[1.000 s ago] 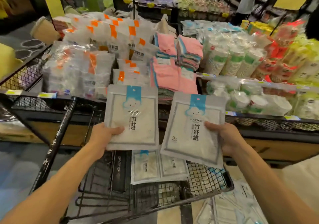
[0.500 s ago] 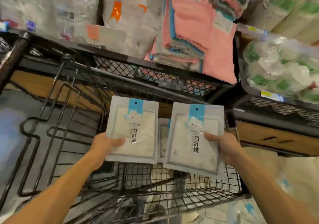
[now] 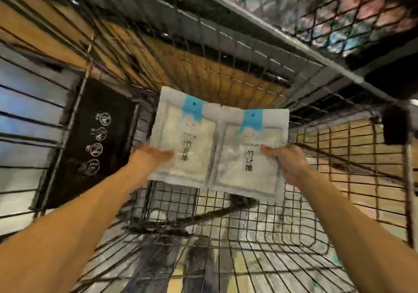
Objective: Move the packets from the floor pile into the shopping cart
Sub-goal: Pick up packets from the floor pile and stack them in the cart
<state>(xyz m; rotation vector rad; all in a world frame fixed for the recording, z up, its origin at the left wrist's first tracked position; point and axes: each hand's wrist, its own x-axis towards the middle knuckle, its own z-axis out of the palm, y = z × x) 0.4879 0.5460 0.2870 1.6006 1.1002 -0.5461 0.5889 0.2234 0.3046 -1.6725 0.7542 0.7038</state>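
Fingers of the left hand (image 3: 151,157) and right hand (image 3: 281,160) each pinch a white packet (image 3: 181,143), (image 3: 251,152), now lowered side by side inside the wire shopping cart (image 3: 248,236), above its far floor.

You look down into a wire shopping cart (image 3: 316,202). Your left hand (image 3: 150,157) grips one white packet (image 3: 183,143) with a blue tab, your right hand (image 3: 283,164) grips another packet (image 3: 251,152). Their inner edges meet, above the cart's mesh floor. The picture is blurred.
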